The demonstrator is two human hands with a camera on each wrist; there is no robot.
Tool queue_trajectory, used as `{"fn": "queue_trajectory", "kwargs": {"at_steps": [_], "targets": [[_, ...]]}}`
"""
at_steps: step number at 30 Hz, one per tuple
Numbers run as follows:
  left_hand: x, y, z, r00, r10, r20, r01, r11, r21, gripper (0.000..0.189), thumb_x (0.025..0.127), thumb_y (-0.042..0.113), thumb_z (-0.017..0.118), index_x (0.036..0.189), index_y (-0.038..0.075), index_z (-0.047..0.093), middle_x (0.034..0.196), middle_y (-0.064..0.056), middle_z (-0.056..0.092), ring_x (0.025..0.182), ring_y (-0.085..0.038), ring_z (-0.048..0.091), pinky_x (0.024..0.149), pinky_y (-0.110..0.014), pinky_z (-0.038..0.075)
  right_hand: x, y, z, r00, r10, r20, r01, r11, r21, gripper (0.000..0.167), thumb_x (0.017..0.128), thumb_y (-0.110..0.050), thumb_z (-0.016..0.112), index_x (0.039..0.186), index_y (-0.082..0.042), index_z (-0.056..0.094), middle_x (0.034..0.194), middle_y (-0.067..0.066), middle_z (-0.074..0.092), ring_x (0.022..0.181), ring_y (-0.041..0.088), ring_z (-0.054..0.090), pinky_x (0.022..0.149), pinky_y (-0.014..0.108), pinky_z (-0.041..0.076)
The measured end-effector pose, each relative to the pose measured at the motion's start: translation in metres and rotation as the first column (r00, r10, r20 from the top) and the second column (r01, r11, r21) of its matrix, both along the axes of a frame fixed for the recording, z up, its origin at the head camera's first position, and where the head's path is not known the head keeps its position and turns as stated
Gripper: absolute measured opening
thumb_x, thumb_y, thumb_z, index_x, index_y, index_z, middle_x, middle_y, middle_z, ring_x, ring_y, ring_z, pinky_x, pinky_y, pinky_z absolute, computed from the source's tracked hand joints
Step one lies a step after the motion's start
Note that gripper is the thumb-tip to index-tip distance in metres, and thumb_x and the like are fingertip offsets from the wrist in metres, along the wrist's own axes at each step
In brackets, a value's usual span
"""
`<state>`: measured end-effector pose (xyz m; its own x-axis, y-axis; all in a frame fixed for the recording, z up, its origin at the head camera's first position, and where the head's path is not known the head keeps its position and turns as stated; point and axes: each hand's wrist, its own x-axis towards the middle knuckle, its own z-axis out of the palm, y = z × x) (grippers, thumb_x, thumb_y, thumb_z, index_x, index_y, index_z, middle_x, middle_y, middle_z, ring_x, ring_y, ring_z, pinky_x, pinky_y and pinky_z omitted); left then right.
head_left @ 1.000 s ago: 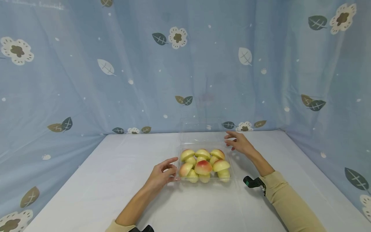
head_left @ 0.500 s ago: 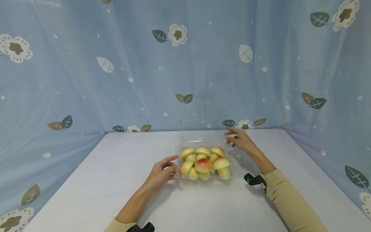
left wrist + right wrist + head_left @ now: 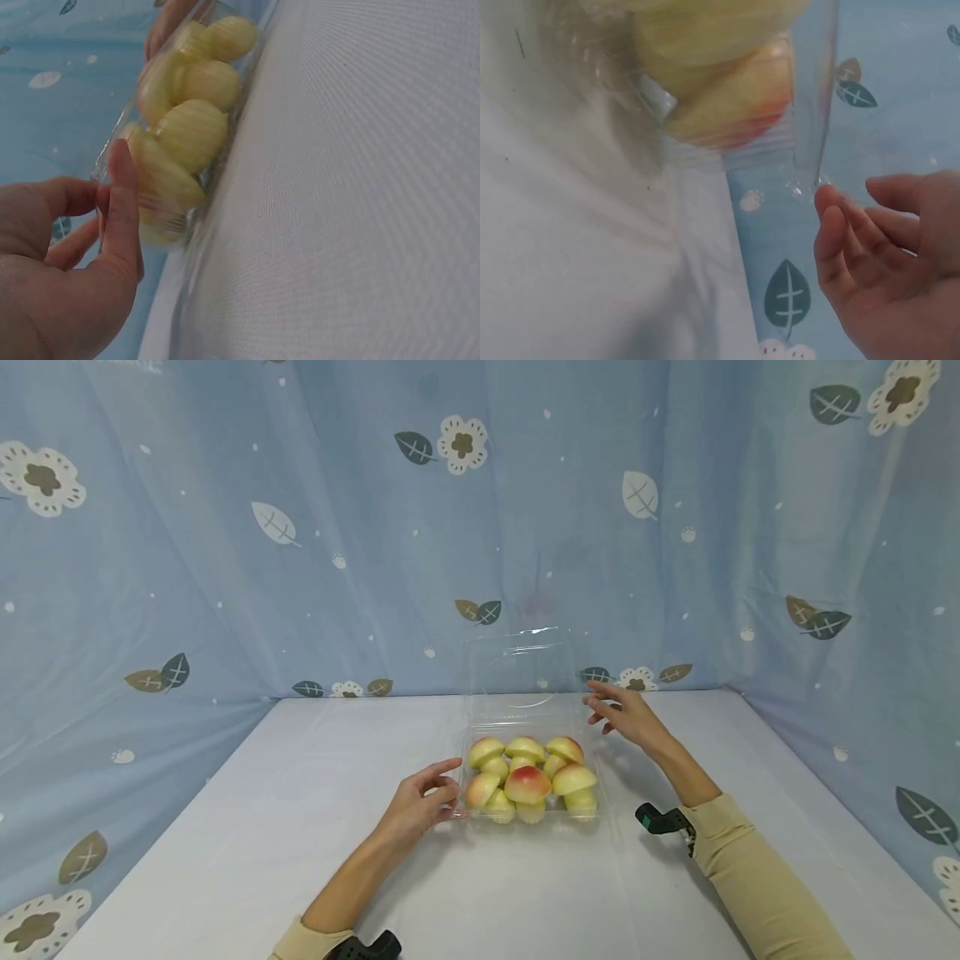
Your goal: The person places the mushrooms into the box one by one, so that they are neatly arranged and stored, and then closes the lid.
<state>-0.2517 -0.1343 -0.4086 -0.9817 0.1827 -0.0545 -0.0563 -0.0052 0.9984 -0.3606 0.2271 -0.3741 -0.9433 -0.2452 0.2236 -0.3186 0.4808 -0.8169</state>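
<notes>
A clear plastic clamshell box (image 3: pixel 534 816) stands mid-table, holding several mushroom-shaped yellow-green pieces (image 3: pixel 527 785) with red-blushed caps. Its transparent lid (image 3: pixel 521 670) is raised at the back, tilted up against the curtain behind. At the front left corner, my left hand (image 3: pixel 420 802) pinches the box's rim between thumb and fingers; the left wrist view shows this grip on the rim (image 3: pixel 109 154). My right hand (image 3: pixel 624 717) is beside the lid's lower right edge. In the right wrist view its bent fingertips (image 3: pixel 829 202) touch a clear plastic corner, thumb apart from them.
The box rests on a white-covered table (image 3: pixel 300 793). A blue curtain (image 3: pixel 360 568) printed with leaves and flowers hangs behind and along both sides. Black wrist-camera mounts (image 3: pixel 660 818) are worn at both sleeves.
The lid has tilted higher since the earlier frames. My right hand has shifted slightly up beside it. The left hand keeps its grip at the box's corner, and the pieces stay put.
</notes>
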Motion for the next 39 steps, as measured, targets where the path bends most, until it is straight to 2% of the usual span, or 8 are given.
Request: {"fn": "queue_trajectory", "kwargs": {"at_steps": [5,11,17,26,31,35,36,39], "targets": [[0.000,-0.001,-0.001,1.000,-0.001,-0.004,0.001,1.000,-0.014,0.050,0.092,0.003,0.061,0.141,0.007,0.052,0.098,-0.004,0.054,0.081,-0.012,0.055,0.067,-0.021,0.056,-0.001,0.004,0.003,0.999,0.022,0.028,-0.021,0.999,-0.035,0.051,0.104,-0.023,0.048,0.152,-0.009,0.036,0.129,0.027,0.056,0.101,0.034,0.066,0.076,0.041,0.060],[0.000,0.000,-0.001,1.000,0.000,-0.012,0.000,1.000,-0.022,0.049,0.093,0.004,0.061,0.141,0.007,0.052,0.099,-0.004,0.054,0.082,-0.013,0.055,0.068,-0.021,0.056,-0.001,0.006,0.007,0.997,0.061,0.043,-0.056,0.992,-0.114,0.046,0.105,-0.031,0.044,0.143,-0.006,0.045,0.125,0.023,0.057,0.095,0.022,0.069,0.073,0.037,0.060],[0.000,-0.001,-0.001,0.999,0.032,-0.022,-0.032,0.999,-0.020,0.049,0.093,0.005,0.061,0.141,0.007,0.052,0.100,-0.004,0.054,0.083,-0.012,0.056,0.070,-0.021,0.056,0.000,0.005,0.010,0.993,0.112,0.041,-0.102,0.975,-0.199,0.049,0.105,-0.041,0.040,0.126,0.001,0.052,0.121,0.024,0.057,0.102,0.028,0.069,0.073,0.037,0.061],[-0.001,-0.001,-0.002,0.999,0.026,-0.033,-0.026,1.000,0.001,0.049,0.094,0.007,0.060,0.142,0.005,0.050,0.102,-0.005,0.053,0.085,-0.013,0.056,0.073,-0.022,0.058,0.004,0.007,0.014,0.990,0.140,0.035,-0.131,0.974,-0.186,0.053,0.106,-0.041,0.035,0.121,0.007,0.053,0.122,0.031,0.056,0.106,0.036,0.067,0.075,0.037,0.061],[-0.003,-0.001,-0.003,1.000,0.027,-0.011,-0.027,1.000,0.008,0.047,0.095,0.008,0.060,0.141,0.007,0.052,0.102,-0.004,0.053,0.085,-0.013,0.055,0.071,-0.021,0.057,0.006,0.010,0.014,0.985,0.171,0.030,-0.164,0.973,-0.162,0.051,0.107,-0.038,0.034,0.115,0.008,0.056,0.112,0.017,0.063,0.105,0.039,0.066,0.078,0.043,0.061],[-0.003,-0.002,-0.003,1.000,0.019,0.019,-0.020,0.999,0.042,0.044,0.097,0.011,0.058,0.141,0.006,0.051,0.100,-0.002,0.052,0.084,-0.012,0.055,0.073,-0.021,0.056,0.007,0.011,0.015,0.981,0.189,0.053,-0.179,0.972,-0.152,0.050,0.107,-0.036,0.037,0.115,0.009,0.057,0.104,0.003,0.067,0.105,0.039,0.066,0.078,0.042,0.061],[-0.003,-0.003,-0.003,1.000,0.016,0.025,-0.017,0.998,0.053,0.044,0.098,0.012,0.057,0.141,0.006,0.051,0.100,-0.002,0.053,0.084,-0.012,0.055,0.073,-0.021,0.056,0.008,0.011,0.015,0.980,0.190,0.057,-0.180,0.973,-0.142,0.049,0.107,-0.035,0.037,0.116,0.009,0.057,0.105,0.003,0.066,0.106,0.039,0.065,0.078,0.040,0.061],[-0.002,-0.004,-0.002,0.999,0.007,0.034,-0.009,0.997,0.074,0.043,0.099,0.016,0.055,0.142,0.007,0.050,0.102,-0.002,0.053,0.085,-0.012,0.056,0.073,-0.022,0.056,0.010,0.011,0.018,0.980,0.185,0.073,-0.177,0.979,-0.102,0.049,0.107,-0.034,0.037,0.121,0.010,0.055,0.114,0.019,0.064,0.108,0.040,0.064,0.078,0.037,0.061]]}}
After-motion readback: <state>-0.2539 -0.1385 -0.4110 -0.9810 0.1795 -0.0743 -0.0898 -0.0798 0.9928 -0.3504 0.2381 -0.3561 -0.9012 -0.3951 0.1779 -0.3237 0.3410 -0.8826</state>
